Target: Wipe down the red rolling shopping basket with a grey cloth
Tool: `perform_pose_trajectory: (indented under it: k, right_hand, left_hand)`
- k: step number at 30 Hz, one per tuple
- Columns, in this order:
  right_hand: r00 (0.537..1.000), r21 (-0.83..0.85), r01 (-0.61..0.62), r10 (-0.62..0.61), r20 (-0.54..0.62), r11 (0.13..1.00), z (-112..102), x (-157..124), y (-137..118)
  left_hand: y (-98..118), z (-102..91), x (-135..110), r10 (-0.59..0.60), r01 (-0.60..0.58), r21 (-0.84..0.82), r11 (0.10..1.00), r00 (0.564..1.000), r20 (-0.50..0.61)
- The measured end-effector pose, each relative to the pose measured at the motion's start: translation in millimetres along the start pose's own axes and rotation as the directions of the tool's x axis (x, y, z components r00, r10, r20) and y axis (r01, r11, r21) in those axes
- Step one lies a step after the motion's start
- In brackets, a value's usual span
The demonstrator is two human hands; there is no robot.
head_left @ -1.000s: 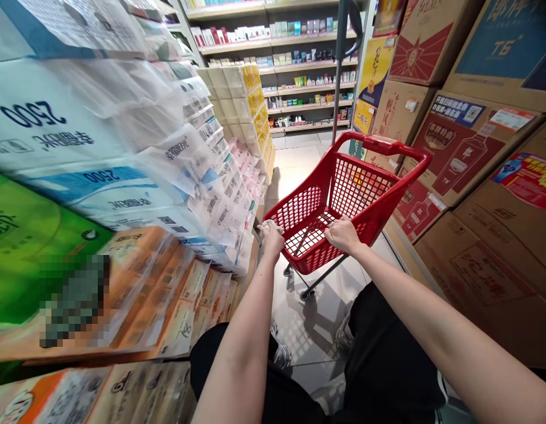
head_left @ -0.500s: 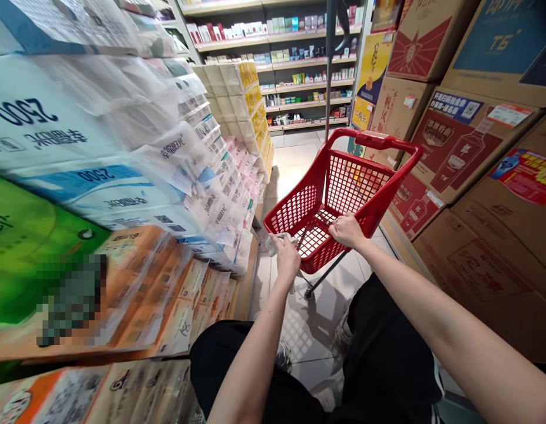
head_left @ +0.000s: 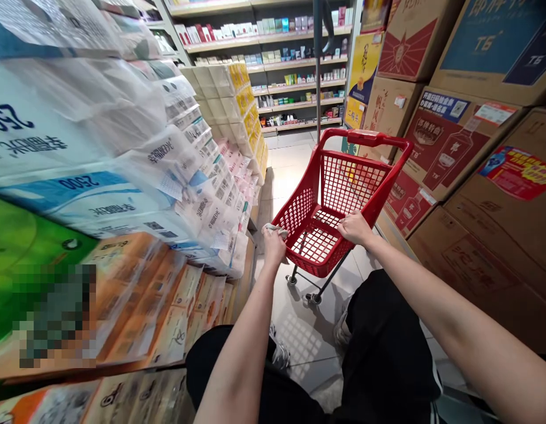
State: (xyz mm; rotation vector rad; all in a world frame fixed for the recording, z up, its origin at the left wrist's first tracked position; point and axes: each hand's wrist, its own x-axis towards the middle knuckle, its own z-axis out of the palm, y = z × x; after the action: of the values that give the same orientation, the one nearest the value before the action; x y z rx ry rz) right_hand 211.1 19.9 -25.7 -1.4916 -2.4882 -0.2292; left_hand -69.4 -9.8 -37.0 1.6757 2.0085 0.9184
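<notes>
A small red shopping cart [head_left: 338, 182] on wheels stands in the aisle in front of me, tilted, its mesh basket empty. My left hand [head_left: 273, 242] is closed around a pale cloth [head_left: 273, 228] and presses it on the cart's near left rim. Gripping the near right rim of the basket is my right hand [head_left: 354, 227], fingers curled over the edge. The cart's red handle [head_left: 370, 139] is at the far side, away from me.
Stacked packs of toilet paper and tissues [head_left: 122, 176] fill the shelves on my left. Brown and red cardboard boxes [head_left: 467, 153] are piled on the right. Shelves of small goods [head_left: 273, 59] close the aisle's far end. Tiled floor [head_left: 294, 159] runs beyond the cart.
My left hand slid with the cloth along the cart's near left rim, dipping below it and coming back up. The cart shifted slightly right. My right hand kept its hold.
</notes>
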Motion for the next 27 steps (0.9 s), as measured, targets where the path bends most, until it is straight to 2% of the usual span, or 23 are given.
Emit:
perform_pose_trajectory:
  k: [4, 7, 9, 12, 14, 16, 18, 20, 23, 27]
  right_hand:
    - [0.998, -0.076, -0.059, 0.062, 0.033, 0.995, -6.8, -5.8, 16.3]
    - [0.993, -0.109, -0.111, 0.115, 0.036, 0.988, -15.5, -10.0, 19.5]
    - [0.983, -0.096, -0.184, 0.183, -0.019, 0.978, -21.2, -14.6, 9.2]
    - [0.97, 0.009, -0.228, 0.228, -0.081, 0.974, -24.1, -25.5, -30.0]
    - [0.99, 0.082, -0.132, 0.137, -0.047, 0.988, -20.9, -32.7, -65.0]
    - [0.993, 0.082, -0.116, 0.118, -0.021, 0.99, -15.0, -37.3, -95.8]
    - [0.995, 0.049, -0.093, 0.091, 0.031, 0.995, -9.2, -38.2, -114.4]
    - [0.995, 0.026, -0.025, 0.022, 0.093, 0.999, -5.3, -36.8, -119.4]
    - [0.984, 0.033, 0.091, -0.095, 0.147, 0.995, -3.6, -35.3, -111.0]
    - [0.98, 0.036, 0.135, -0.139, 0.142, 0.99, -5.0, -40.0, -96.9]
  left_hand:
    - [19.5, 16.7, -39.9, -0.008, 0.007, -0.055, 0.998, 1.0, -0.025]
    - [34.4, 26.5, -64.1, -0.032, 0.023, -0.113, 0.993, 0.997, -0.072]
    - [41.1, 31.0, -71.1, -0.072, 0.057, -0.138, 0.989, 0.992, -0.108]
    - [45.0, 34.1, -67.6, -0.117, 0.096, -0.146, 0.985, 0.983, -0.141]
    - [44.5, 33.8, -60.7, -0.134, 0.114, -0.137, 0.984, 0.981, -0.143]
    - [42.8, 32.8, -54.8, -0.145, 0.128, -0.126, 0.984, 0.98, -0.138]
    - [40.9, 31.9, -52.2, -0.148, 0.132, -0.118, 0.984, 0.98, -0.136]
    - [39.1, 31.4, -52.6, -0.146, 0.131, -0.112, 0.985, 0.98, -0.138]
    - [36.2, 29.8, -53.1, -0.129, 0.115, -0.101, 0.988, 0.981, -0.145]
    - [27.5, 20.4, -39.4, -0.118, 0.107, -0.085, 0.991, 0.985, -0.128]
